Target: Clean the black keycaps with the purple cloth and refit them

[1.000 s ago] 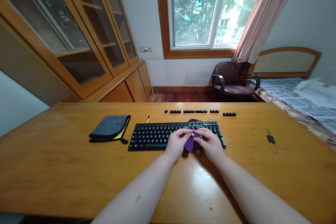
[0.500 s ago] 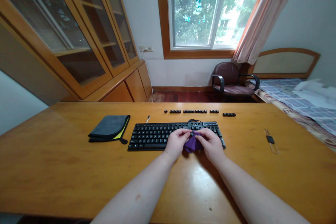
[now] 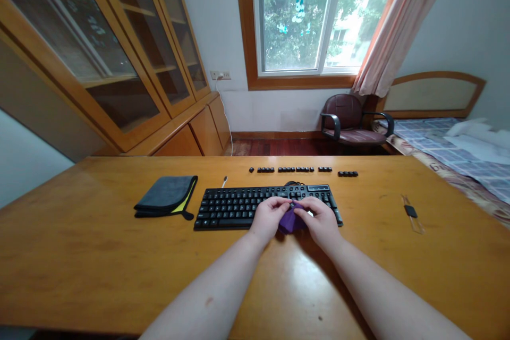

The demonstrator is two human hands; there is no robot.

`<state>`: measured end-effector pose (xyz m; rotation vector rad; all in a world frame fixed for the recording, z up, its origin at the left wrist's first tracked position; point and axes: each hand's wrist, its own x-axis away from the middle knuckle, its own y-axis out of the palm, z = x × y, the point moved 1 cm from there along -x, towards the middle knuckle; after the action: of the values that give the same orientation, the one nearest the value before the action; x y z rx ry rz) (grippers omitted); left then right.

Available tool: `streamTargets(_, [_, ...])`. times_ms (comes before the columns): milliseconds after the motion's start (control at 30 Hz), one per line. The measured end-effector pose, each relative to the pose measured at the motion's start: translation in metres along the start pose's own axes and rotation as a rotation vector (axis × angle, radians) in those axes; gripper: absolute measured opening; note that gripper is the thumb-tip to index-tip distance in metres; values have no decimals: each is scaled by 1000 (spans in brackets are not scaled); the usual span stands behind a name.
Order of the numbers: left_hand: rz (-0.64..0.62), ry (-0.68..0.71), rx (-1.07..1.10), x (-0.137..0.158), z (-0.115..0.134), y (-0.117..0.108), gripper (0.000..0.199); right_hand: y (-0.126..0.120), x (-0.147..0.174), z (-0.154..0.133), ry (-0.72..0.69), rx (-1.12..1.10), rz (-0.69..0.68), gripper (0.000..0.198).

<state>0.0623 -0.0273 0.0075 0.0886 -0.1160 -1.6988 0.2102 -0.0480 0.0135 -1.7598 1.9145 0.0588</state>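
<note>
Just above the right half of a black keyboard (image 3: 231,207), both my hands pinch a purple cloth (image 3: 292,222). My left hand (image 3: 268,217) is closed, its thumb and forefinger on the cloth's upper left edge. My right hand (image 3: 321,219) is closed too, with its thumb pressed onto the cloth from the right. Between the fingertips shows a small black keycap (image 3: 292,205), mostly covered by cloth and fingers. Part of the keyboard behind my hands is hidden.
Loose black keycaps (image 3: 286,169) lie in a row behind the keyboard. A small brush (image 3: 224,181) lies behind its left side. Left is a folded grey cloth (image 3: 165,195); right, a black keycap puller with wire loops (image 3: 410,211). The wooden desk (image 3: 99,255) holds everything.
The purple cloth has shifted up and folded over more of the keycap, which shows less now. My right thumb has moved slightly left. Everything else stays in place.
</note>
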Motion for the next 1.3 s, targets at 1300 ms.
streamTargets(1300, [14,171,-169,6,-8,1,14,2,5,-1,74,-21,-47,27])
